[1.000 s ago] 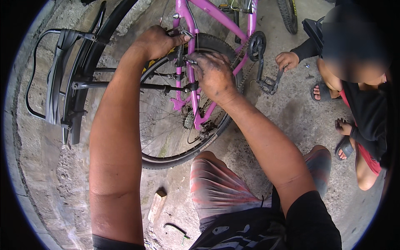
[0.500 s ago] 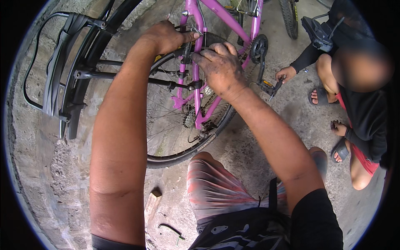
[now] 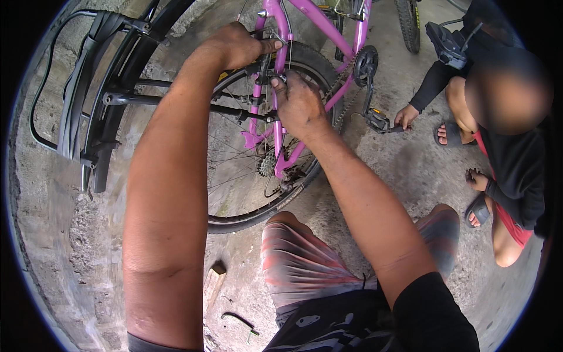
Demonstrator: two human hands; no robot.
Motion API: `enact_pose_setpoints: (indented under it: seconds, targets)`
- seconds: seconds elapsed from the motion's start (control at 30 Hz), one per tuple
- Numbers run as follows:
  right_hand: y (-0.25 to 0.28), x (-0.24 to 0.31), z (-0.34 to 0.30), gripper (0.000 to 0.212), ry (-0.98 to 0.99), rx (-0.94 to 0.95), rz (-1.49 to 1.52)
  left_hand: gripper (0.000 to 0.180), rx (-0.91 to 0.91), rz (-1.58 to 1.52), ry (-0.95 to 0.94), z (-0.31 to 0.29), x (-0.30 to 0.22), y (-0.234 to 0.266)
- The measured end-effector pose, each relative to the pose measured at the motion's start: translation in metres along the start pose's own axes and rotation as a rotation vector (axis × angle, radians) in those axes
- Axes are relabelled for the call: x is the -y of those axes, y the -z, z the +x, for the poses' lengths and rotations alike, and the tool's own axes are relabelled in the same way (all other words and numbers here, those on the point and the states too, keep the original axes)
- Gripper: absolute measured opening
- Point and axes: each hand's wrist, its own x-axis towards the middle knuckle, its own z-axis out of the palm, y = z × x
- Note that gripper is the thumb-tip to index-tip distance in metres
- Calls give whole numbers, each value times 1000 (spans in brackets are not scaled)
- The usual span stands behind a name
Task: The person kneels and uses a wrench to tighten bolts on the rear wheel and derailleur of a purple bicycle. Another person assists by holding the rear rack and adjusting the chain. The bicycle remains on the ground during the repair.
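Observation:
A pink bicycle frame (image 3: 278, 126) stands in front of me, its rear wheel (image 3: 258, 220) below my hands. My left hand (image 3: 234, 48) is at the rear brake by the seat stays, its thumb stretched across to the pink tube. The other left fingers are mostly hidden behind the frame. Lower and to the right, my right hand (image 3: 302, 108) is closed around the brake parts beside the tube, thumb up and fingers curled. What exactly it pinches is partly covered. A black rear rack (image 3: 135, 98) reaches left from the frame, with dark rubber straps (image 3: 88, 88) wrapped around its end.
At the right a person crouches, one hand (image 3: 406, 116) by the pedal (image 3: 378, 122) holding a small dark object. The crankset (image 3: 366, 66) is near. A wooden block (image 3: 216, 278) and a curved black piece (image 3: 239, 320) lie on the concrete. Another tire (image 3: 408, 26) stands behind.
My right hand has shifted left and slightly down, its spread fingers now curled in at the brake. The left hand has barely moved. The other person's hand has moved slightly down and right.

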Motion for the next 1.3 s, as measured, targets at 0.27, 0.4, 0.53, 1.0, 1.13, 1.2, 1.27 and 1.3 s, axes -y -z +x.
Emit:
enact_pose_setpoints:
  seconds: [0.27, 0.4, 0.53, 1.0, 1.13, 1.2, 1.27, 1.3]
  targets:
    - [12, 5, 10, 31, -78, 50, 15, 95, 51, 32, -23, 2, -5, 11]
    - [8, -15, -4, 30, 152, -41, -203, 90, 24, -3, 11, -2, -2, 5]
    - [13, -28, -1, 23, 274, -121, -179, 89, 77, -66, 25, -1, -11, 13]
    - [48, -11, 29, 21, 631, 104, -668, 86, 62, -24, 41, -3, -9, 9]
    - [44, -21, 32, 19, 587, 144, -515, 87, 83, 7, 47, -1, -13, 13]
    - [38, -14, 32, 21, 453, 184, -413, 90, 63, 3, 30, 0, -7, 8]
    - [33, -5, 32, 25, 324, 224, -360, 90, 70, 4, 28, 1, -2, 7]
    - [26, -10, 33, 28, 364, 139, -293, 90, 60, -1, 27, 1, -2, 8]
